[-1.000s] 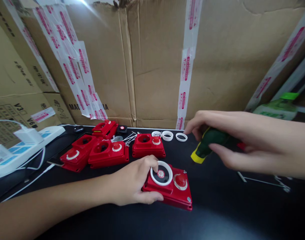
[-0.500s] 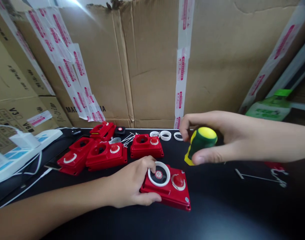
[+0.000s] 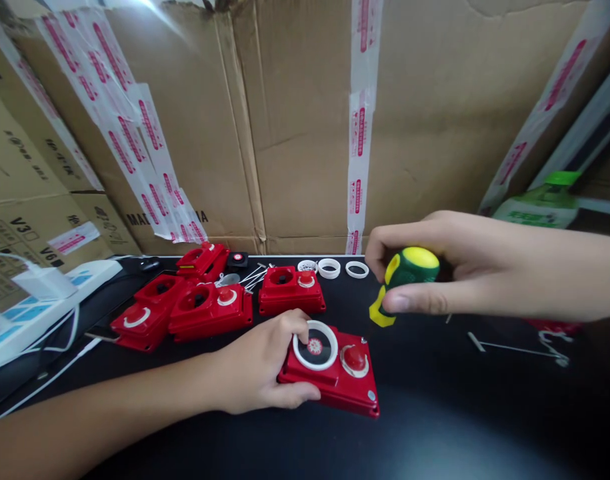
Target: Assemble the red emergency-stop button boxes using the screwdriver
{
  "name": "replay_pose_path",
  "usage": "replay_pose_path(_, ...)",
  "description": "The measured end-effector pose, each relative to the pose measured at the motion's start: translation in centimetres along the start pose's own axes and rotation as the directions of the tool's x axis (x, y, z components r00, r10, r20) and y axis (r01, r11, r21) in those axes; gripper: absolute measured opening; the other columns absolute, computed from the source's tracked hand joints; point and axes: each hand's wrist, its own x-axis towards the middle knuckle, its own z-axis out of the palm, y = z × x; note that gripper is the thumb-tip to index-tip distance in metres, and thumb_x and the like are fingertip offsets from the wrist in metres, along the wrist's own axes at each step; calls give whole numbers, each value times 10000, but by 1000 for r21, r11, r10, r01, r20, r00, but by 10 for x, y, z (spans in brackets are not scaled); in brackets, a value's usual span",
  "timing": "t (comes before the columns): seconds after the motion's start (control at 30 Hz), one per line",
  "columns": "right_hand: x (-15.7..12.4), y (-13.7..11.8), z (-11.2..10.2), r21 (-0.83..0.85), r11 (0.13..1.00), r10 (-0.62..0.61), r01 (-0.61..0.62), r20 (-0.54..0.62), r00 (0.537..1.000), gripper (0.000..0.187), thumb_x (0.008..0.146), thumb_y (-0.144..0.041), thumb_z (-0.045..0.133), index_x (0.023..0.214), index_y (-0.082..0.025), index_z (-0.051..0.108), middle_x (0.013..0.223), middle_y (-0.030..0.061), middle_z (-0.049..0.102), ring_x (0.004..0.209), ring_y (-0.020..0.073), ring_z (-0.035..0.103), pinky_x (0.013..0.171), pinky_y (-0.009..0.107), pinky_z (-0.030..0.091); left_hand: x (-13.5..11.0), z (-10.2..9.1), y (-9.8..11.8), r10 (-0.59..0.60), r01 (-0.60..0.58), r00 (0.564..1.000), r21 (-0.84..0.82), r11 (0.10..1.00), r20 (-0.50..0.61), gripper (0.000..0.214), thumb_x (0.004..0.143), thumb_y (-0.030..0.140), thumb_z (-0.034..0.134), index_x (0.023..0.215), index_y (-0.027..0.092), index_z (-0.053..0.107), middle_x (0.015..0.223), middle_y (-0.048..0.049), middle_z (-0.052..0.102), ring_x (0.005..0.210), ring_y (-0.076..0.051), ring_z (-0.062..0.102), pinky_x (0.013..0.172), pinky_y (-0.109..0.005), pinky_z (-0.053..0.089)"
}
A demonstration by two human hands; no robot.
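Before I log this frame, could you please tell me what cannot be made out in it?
Head view only:
the screwdriver: only its handle shows in the right hand; blade unseen.
the red box: left edge covered by the left hand.
the green bottle: lower part behind the right arm.
thin metal pieces at right: too blurred to identify.

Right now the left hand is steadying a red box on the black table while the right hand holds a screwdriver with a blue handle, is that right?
Not quite. The screwdriver in the right hand has a green and yellow handle, not a blue one; the head view shows it. The rest stands: the left hand steadies the red box on the black table.
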Motion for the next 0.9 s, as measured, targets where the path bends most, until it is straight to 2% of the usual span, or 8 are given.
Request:
replay_pose_path(0.13, 3, 0, -3, 24, 998, 48, -51, 96, 994, 275, 974, -557, 717, 1040, -291, 736, 761, -46, 711, 603, 154, 580, 531, 274, 439, 0, 0, 0, 4, -4, 1000, -5, 1000, -4, 536, 1011, 449, 786, 1284, 294, 352, 1231, -82, 586, 1003, -245, 659, 924, -419, 556)
replay_pose_path(0.37, 4, 2, -10, 23, 999, 47, -47, -7, 999, 299, 1000, -573, 673, 1020, -279, 724, 792, -31, 689, 658, 166, 575, 553, 294, 418, 0, 0, 0, 2, -2, 1000, -26, 1000, -2, 542, 1011, 458, 781, 1304, 293, 356, 1253, -92, 578, 1029, -255, 654, 946, -436, 552)
replay_pose_path(0.53, 6, 9, -11, 59, 998, 36, -34, -30, 999, 299, 966, -512, 739, 852, -249, 654, 784, -26, 674, 695, 167, 590, 607, 298, 436, 0, 1, -1, 7, -7, 1000, -25, 1000, -4, 556, 1001, 441, 792, 1314, 293, 357, 1276, -103, 585, 1062, -264, 652, 975, -449, 548)
replay_pose_path(0.6, 9, 10, -9, 154, 987, 40, -44, 26, 999, 259, 971, -451, 741, 865, -249, 620, 887, -10, 735, 804, 192, 678, 688, 304, 506, 0, 1, -1, 15, -16, 1000, -19, 1000, -10, 559, 997, 442, 797, 1310, 294, 358, 1265, -98, 583, 1050, -262, 650, 964, -445, 548)
replay_pose_path(0.7, 13, 9, 0, 260, 962, 30, -84, 207, 978, 127, 1022, -352, 655, 983, -262, 574, 974, 7, 759, 891, 203, 718, 780, 320, 561, 0, 1, -1, 23, -23, 1000, -10, 1000, -7, 550, 1004, 433, 790, 1306, 296, 351, 1240, -88, 577, 1021, -249, 642, 943, -432, 549)
replay_pose_path(0.77, 16, 7, 9, 191, 979, 6, -74, 332, 943, 73, 1010, -301, 622, 1068, -266, 595, 974, 6, 739, 848, 193, 689, 745, 316, 547, 1, 1, -1, 24, -24, 1000, -7, 1000, -1, 550, 1007, 427, 787, 1309, 297, 345, 1234, -84, 573, 1021, -247, 640, 944, -433, 549)
replay_pose_path(0.83, 19, 5, 20, 66, 996, 19, -52, 425, 905, 177, 978, -309, 633, 1148, -269, 658, 1021, 13, 738, 851, 199, 683, 719, 321, 525, 1, 1, -1, 22, -22, 1000, -8, 1000, -1, 560, 1007, 430, 787, 1314, 300, 338, 1246, -88, 569, 1044, -257, 641, 956, -445, 550)
replay_pose_path(0.9, 22, 2, 31, -28, 998, 63, -57, 466, 883, 234, 957, -386, 672, 1160, -275, 708, 1060, 24, 746, 871, 220, 700, 710, 335, 511, 0, 1, -1, 22, -22, 1000, -4, 1000, -1, 569, 1003, 433, 790, 1315, 306, 331, 1257, -90, 565, 1062, -265, 639, 965, -456, 551)
